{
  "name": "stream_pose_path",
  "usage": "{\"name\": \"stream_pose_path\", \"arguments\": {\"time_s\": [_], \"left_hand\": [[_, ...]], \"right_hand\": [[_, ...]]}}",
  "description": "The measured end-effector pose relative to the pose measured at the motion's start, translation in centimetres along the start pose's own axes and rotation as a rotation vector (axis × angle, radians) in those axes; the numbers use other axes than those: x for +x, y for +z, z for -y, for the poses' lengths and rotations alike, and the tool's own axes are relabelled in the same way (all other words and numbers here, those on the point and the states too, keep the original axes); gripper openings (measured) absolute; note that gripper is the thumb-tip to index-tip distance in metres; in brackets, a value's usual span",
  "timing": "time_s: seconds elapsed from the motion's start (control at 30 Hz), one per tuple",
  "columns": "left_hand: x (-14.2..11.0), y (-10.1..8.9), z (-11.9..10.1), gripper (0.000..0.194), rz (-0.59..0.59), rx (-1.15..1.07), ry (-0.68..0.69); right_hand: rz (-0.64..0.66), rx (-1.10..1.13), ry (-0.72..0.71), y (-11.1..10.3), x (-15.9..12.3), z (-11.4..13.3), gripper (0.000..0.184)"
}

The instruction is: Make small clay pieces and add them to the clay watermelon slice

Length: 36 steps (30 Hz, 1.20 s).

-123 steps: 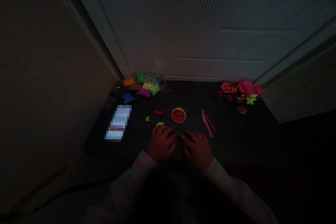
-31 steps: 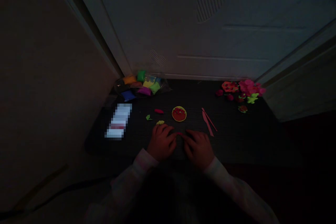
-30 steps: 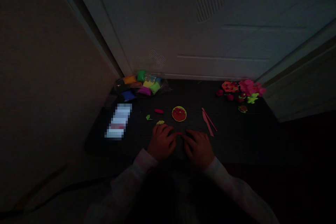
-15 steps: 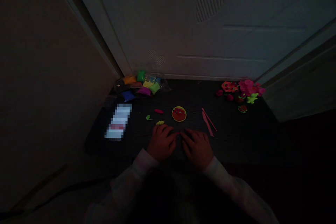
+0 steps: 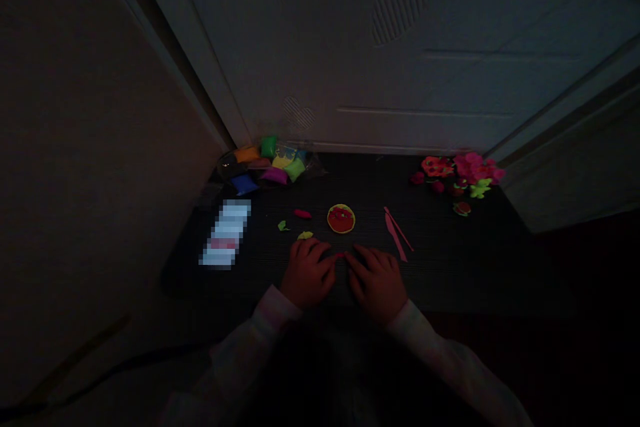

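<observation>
A small strip of red modelling clay (image 5: 341, 255) lies between my two hands, low over the dark table. My left hand (image 5: 309, 273) has its fingers curled, with thumb and index finger at the strip's left end. At the right end, my right hand (image 5: 379, 282) pinches the strip with its fingertips; the exact grip is hard to see in the dim light. Just beyond are a round clay disc (image 5: 341, 221) with a yellow rim and red bits on top, a pink-red clay lump (image 5: 302, 214), a yellow piece (image 5: 305, 235) and a green piece (image 5: 283, 226).
Two pink modelling tools (image 5: 395, 233) lie right of the disc. Bags of coloured clay (image 5: 275, 175) are at the back left, above a blurred bright phone-like rectangle (image 5: 226, 233). Finished-looking clay flowers and figures (image 5: 470, 169) sit back right. A pale door (image 5: 310, 60) stands behind the table.
Both hands stay in nearly the same place around the red strip. Slightly more of the strip shows between the fingertips now.
</observation>
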<state>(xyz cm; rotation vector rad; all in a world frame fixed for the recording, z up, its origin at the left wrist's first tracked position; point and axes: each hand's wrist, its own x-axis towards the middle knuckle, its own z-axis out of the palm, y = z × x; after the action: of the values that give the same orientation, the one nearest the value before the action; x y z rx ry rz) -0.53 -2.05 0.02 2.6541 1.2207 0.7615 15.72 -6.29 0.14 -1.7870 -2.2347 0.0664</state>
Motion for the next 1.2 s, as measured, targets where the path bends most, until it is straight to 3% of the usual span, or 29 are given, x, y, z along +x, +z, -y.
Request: {"name": "stream_pose_path", "arguments": {"time_s": [0.5, 1.03, 1.2], "left_hand": [[0.06, -0.13, -0.16, 0.022, 0.021, 0.008, -0.012], [-0.07, -0.14, 0.01, 0.021, -0.026, 0.003, -0.023], [0.02, -0.16, -0.07, 0.022, 0.012, 0.018, -0.016]], "right_hand": [[-0.046, 0.029, 0.001, 0.26, 0.02, -0.29, 0.031], [0.007, -0.011, -0.051, -0.11, 0.25, 0.05, 0.031], [0.014, 0.000, -0.037, -0.20, 0.28, 0.14, 0.031]]}}
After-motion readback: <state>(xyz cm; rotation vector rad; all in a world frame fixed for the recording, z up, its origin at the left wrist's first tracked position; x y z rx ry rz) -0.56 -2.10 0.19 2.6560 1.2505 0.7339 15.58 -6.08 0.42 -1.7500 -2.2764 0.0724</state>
